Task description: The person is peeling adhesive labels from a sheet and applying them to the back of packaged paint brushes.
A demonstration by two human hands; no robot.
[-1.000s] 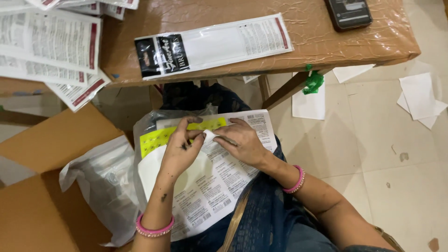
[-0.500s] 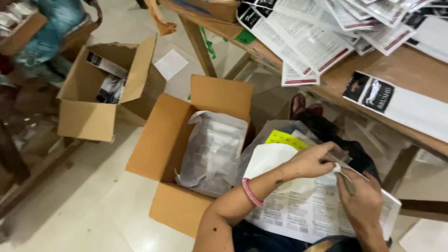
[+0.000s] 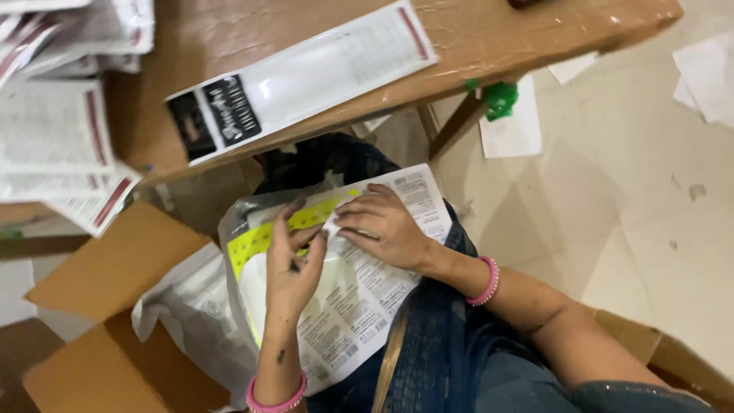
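Seated person, lap in centre of the head view. A white printed label sheet with rows of barcoded stickers (image 3: 359,306) is lying across the lap on a grey plastic mailer bag (image 3: 237,229); a yellow dotted sticker strip (image 3: 256,241) is showing at the sheet's 10 o'clock edge.

Left hand (image 3: 294,264) is resting on the sheet, fingers loosely curled, fingertips pinching at a sticker edge near the yellow strip. Right hand (image 3: 382,226) is lying flat and spread at 1 o'clock of the left, fingertips pressing the sheet, gripping nothing visible.

Open brown cardboard box (image 3: 92,336) is sitting at 8 o'clock; a wooden table (image 3: 474,38) with a long white printed packet (image 3: 306,76) at 12 o'clock.
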